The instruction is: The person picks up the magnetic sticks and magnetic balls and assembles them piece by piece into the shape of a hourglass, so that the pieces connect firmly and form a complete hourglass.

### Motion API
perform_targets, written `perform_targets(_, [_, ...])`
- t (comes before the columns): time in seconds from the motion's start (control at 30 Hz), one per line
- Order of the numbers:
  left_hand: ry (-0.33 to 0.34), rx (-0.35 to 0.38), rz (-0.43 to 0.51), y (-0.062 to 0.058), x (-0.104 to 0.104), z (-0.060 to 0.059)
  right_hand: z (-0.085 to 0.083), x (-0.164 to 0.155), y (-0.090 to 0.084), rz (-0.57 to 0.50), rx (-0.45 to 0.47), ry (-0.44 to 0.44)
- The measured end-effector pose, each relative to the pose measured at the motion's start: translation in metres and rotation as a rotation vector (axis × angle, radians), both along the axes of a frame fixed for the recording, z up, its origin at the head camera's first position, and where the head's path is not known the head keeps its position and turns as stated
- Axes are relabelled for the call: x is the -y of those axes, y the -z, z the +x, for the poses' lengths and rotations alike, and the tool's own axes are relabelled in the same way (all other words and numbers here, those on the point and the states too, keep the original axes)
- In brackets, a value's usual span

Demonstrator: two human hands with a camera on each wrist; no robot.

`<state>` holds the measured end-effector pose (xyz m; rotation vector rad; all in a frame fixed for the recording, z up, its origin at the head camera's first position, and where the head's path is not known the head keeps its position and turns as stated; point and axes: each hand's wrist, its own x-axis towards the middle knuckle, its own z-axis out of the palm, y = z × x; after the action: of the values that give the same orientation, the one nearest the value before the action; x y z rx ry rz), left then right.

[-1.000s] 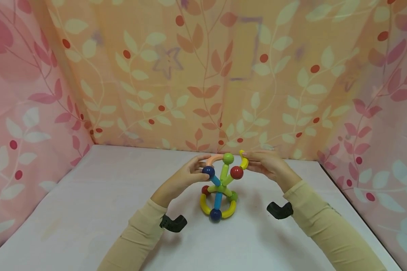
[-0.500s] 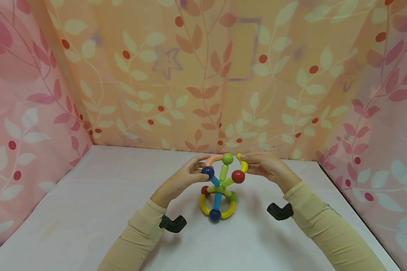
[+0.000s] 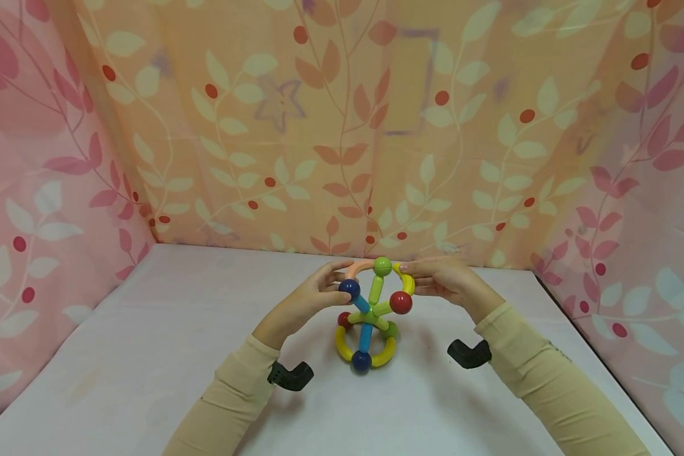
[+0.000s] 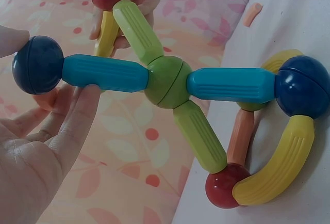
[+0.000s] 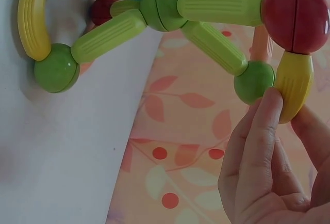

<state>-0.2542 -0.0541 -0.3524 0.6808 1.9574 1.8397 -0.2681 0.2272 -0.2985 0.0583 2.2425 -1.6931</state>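
So the person is building a little toy out of sticks and balls, and it's standing in the middle of the white bench, near the back curtain. The left hand is steadying it up top: fingertips are pinching the dark blue ball and touching the peach curved piece just above it. In the left wrist view the fingers are also resting along the blue stick next to that ball.

The right hand is pinching a yellow curved piece between thumb and fingers, a closed grip right on it.

What's changing: a second ago that yellow piece was hanging apart from the top green ball, with its upper tip free in the air. Now it's bridging between the green ball and the red ball. The right wrist view is showing it touching the red ball and sitting right against the green one.

I'd say the piece is basically seated now, so the top arc is filling out.
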Motion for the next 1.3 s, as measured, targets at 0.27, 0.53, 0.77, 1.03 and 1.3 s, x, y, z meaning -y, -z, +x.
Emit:
perform_targets(0.27, [-0.002, 0.002, 0.002, 0.000, -0.001, 0.000, 0.000, 0.000, 0.000, 0.005, -0.005, -0.016])
perform_targets(0.53, [-0.011, 0.008, -0.002, -0.001, -0.001, 0.001, 0.000, 0.004, -0.001, 0.033, -0.001, -0.024])
perform_targets(0.77, [-0.015, 0.004, -0.005, -0.001, -0.001, 0.001, 0.001, 0.004, -0.001, 0.034, 0.003, -0.024])
perform_targets(1.03, [-0.006, -0.005, 0.004, -0.001, 0.000, 0.001, -0.001, -0.018, 0.035, 0.022, 0.015, 0.036])
perform_targets(1.3, [-0.007, 0.017, -0.007, 0.000, 0.000, 0.001, 0.014, -0.016, 0.098, 0.149, 0.165, -0.028])
